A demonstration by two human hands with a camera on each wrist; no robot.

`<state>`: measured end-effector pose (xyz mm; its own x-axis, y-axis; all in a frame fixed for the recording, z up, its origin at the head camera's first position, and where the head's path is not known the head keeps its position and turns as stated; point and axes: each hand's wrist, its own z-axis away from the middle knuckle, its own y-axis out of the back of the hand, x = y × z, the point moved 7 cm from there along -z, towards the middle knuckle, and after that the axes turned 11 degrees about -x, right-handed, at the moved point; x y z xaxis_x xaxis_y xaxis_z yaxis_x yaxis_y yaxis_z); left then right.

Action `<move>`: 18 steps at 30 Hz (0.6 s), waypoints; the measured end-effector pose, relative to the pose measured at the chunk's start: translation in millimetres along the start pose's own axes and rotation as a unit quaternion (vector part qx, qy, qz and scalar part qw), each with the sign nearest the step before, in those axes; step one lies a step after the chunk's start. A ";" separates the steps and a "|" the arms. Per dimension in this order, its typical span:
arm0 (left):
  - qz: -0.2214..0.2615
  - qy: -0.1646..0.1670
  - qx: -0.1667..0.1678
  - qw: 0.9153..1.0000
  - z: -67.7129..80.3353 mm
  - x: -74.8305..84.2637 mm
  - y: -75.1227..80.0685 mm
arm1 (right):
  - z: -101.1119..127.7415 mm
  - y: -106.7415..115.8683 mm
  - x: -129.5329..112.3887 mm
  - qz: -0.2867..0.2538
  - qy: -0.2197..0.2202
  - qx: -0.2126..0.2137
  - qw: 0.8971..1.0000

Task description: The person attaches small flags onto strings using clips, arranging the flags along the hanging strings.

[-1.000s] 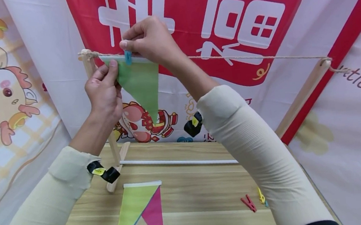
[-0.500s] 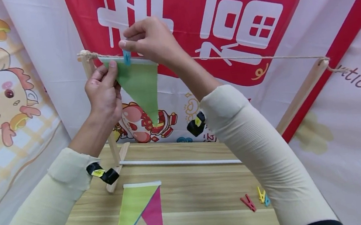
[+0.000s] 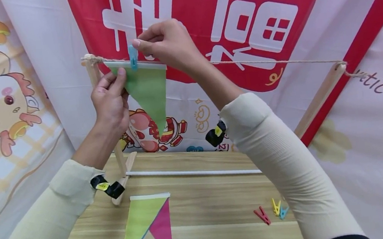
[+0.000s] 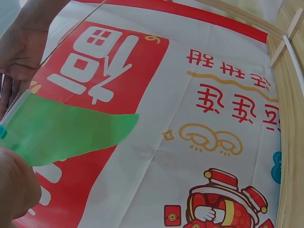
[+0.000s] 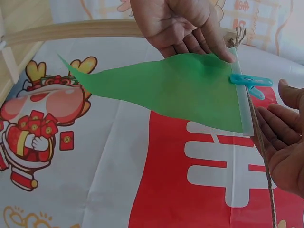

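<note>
A green pennant [image 3: 147,91] hangs from a twine line [image 3: 259,62], and a blue clothes peg [image 3: 132,57] clips its white top edge. My left hand [image 3: 119,78] pinches the pennant's upper left corner, thumb in front. My right hand [image 3: 143,42] hovers just right of the peg with fingers loosely spread. In the right wrist view the peg [image 5: 251,80] stands free, with a gap between it and the right fingers [image 5: 285,137]. The left wrist view shows the pennant [image 4: 61,133] from behind.
The twine runs between two wooden posts [image 3: 320,97], joined by a white rod [image 3: 197,172] low down. On the wooden table [image 3: 216,211] lie overlapping yellow-green and pink pennants [image 3: 146,223] and red [image 3: 262,216], yellow [image 3: 276,206] and blue [image 3: 283,212] pegs. Printed cloth backdrops surround the table.
My right hand has let go of the blue peg and drawn slightly right. The peg now grips the pennant and twine by itself. The left hand keeps its pinch.
</note>
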<state>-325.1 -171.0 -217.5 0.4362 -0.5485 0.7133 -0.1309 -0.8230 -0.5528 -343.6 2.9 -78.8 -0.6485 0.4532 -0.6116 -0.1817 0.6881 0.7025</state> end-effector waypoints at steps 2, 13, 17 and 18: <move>0.000 0.003 0.002 1.000 -0.4 -1.5 1.7 | 1.9 1.4 2.3 0.000 0.003 0.003 1.000; -0.034 0.022 -0.013 0.999 4.9 -8.4 9.4 | 13.4 11.1 10.1 -0.026 0.046 0.036 0.998; -0.039 0.030 -0.014 0.999 6.4 -11.3 11.6 | 18.3 13.1 11.1 -0.027 0.060 0.047 0.997; -0.041 0.032 -0.014 0.999 6.5 -12.2 12.1 | 19.9 13.8 11.0 -0.026 0.064 0.049 0.996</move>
<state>-326.2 -173.2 -235.8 0.3883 -0.4868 0.7824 -0.1231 -0.8689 -0.4795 -338.6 28.7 -83.1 -0.7300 0.3432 -0.5910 -0.1486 0.7643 0.6274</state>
